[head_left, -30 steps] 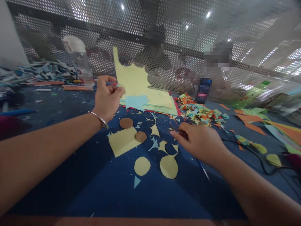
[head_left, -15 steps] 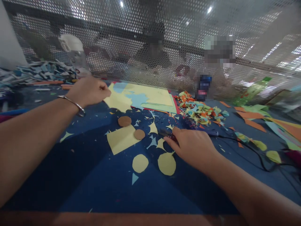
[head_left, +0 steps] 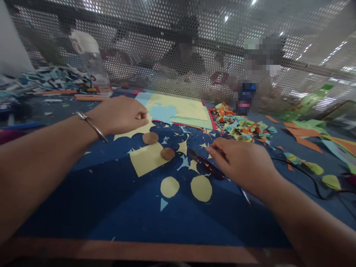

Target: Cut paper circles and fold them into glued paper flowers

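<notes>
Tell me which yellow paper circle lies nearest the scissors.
The larger, right circle: it lies just below the scissors; the smaller circle is farther left.

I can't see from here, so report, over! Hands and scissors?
Left hand closed over yellow sheet. Right hand beside scissors. Paper scraps around them.

A dark blue tabletop is edged at the front by a reddish-brown strip. The far side is closed off by a grey perforated metal screen, through which blurred shapes are seen. A plain pale grey panel is placed at far left. Small white lights are seen above.
</notes>
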Motion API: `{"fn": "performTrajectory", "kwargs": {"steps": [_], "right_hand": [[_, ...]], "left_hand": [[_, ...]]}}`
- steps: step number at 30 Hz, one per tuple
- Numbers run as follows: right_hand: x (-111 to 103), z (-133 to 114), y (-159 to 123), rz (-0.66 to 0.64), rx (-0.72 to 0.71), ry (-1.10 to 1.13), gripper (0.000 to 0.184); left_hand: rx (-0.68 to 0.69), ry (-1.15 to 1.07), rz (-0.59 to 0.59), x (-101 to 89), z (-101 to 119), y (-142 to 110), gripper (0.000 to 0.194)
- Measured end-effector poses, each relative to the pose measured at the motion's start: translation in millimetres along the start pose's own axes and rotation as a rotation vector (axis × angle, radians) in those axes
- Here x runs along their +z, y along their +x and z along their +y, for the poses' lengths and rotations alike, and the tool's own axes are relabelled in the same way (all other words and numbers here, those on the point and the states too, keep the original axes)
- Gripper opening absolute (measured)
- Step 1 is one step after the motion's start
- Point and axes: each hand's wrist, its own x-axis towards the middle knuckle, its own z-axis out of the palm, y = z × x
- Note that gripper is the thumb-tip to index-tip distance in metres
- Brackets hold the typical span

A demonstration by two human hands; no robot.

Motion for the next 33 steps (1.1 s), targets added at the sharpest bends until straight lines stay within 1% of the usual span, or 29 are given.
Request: {"fn": "performTrajectory", "kwargs": {"steps": [1, 3, 4, 6, 9, 10, 12, 13, 15, 19, 20, 21, 23, 25, 27, 30, 31, 33], "right_hand": [[-0.2, 1.4, -0.2, 0.03, 0.0, 0.027, 0.037], [0.2, 2.5, -1.0, 0.064, -0.02, 0.098, 0.035], [0.7, 2.3, -1.5, 0.066, -0.037, 0.135, 0.034], [2.1, 1.2, -2.4, 0.05, -0.074, 0.2, 0.033], [5.0, -0.8, -3.1, 0.027, -0.123, 0.26, 0.03], [6.1, -1.1, -3.2, 0.025, -0.138, 0.276, 0.029], [8.2, -1.1, -3.0, 0.032, -0.162, 0.306, 0.028], [9.3, -0.9, -2.8, 0.037, -0.172, 0.32, 0.028], [11.5, -0.3, -2.5, 0.055, -0.189, 0.346, 0.028], [14.3, 0.2, -2.1, 0.09, -0.228, 0.434, 0.025], [14.2, 0.0, -2.2, 0.097, -0.235, 0.463, 0.023], [13.8, -0.3, -2.5, 0.109, -0.239, 0.494, 0.021], [12.1, -1.0, -3.4, 0.153, -0.235, 0.555, 0.017], [9.8, -1.5, -4.4, 0.221, -0.222, 0.598, 0.018], [8.1, -1.6, -5.1, 0.31, -0.219, 0.607, 0.017], [8.5, -1.0, -5.0, 0.414, -0.279, 0.566, 0.011], [9.4, -0.8, -4.9, 0.431, -0.318, 0.547, 0.011], [11.9, -0.6, -4.7, 0.436, -0.412, 0.509, 0.014]], "left_hand": [[0.089, -0.057, 0.065, 1.6, 12.1, -5.7, 0.024], [0.239, -0.253, 0.108, 7.3, 39.9, -20.1, 0.016], [0.297, -0.329, 0.093, 11.2, 54.4, -28.3, 0.012], [0.427, -0.395, 0.021, 20.3, 81.3, -45.1, 0.007], [0.575, -0.393, -0.023, 34.4, 110.4, -66.1, 0.016], [0.622, -0.38, -0.076, 38.4, 117.1, -70.9, 0.024], [0.628, -0.364, -0.091, 44.1, 126.9, -77.2, 0.034], [0.633, -0.355, -0.094, 45.9, 130.6, -78.8, 0.035], [0.634, -0.354, -0.113, 47.2, 135.9, -80.0, 0.031], [0.67, -0.457, -0.121, 44.6, 138.2, -78.7, 0.004], [0.651, -0.506, -0.116, 43.7, 136.7, -77.6, 0.002], [0.615, -0.563, -0.113, 42.9, 134.5, -76.1, 0.005], [0.514, -0.707, -0.122, 42.2, 128.4, -71.3, 0.007], [0.416, -0.861, -0.159, 42.8, 121.8, -65.0, 0.005], [0.261, -1.074, -0.274, 43.8, 117.3, -59.1, 0.003], [-0.015, -1.393, -0.412, 42.8, 116.5, -53.4, 0.011], [-0.077, -1.463, -0.444, 41.6, 117.2, -52.5, 0.012], [-0.142, -1.553, -0.491, 38.7, 118.7, -51.3, 0.015]]}}
